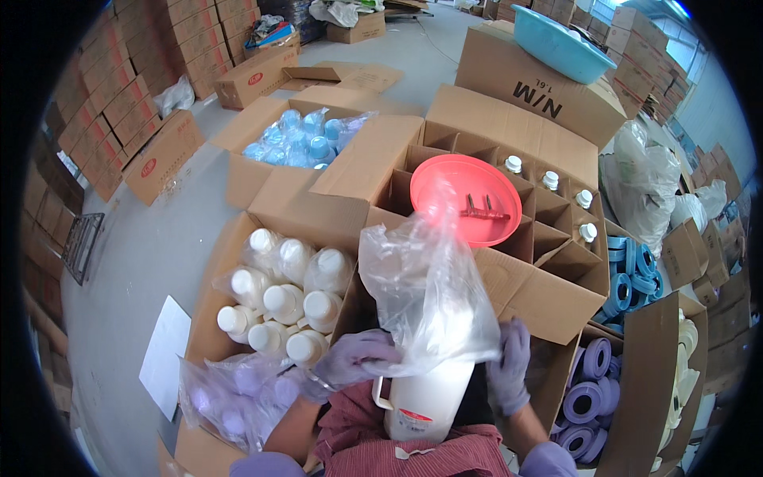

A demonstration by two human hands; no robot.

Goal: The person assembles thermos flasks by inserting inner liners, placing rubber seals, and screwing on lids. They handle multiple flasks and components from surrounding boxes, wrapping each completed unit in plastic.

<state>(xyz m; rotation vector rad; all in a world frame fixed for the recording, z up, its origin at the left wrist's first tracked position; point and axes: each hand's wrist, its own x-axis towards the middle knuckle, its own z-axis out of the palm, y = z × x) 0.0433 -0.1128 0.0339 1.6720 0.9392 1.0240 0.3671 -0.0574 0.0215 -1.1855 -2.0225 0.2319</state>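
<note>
A white jug with a side handle and a red label stands upright against my lap. Over its upper part hangs a clear plastic bag, its closed end slack and raised, so the jug's top is mostly hidden. My left hand, in a thin purple glove, pinches the bag's edge just above the handle. On the other side, my gloved right hand is closed at the bag's right edge; its fingertips are partly hidden.
At left, a carton holds white-capped bottles and bagged purple-capped ones. Ahead, a red basin sits on a divided carton. Purple rings fill a box at right. Blue-capped bottles lie farther off.
</note>
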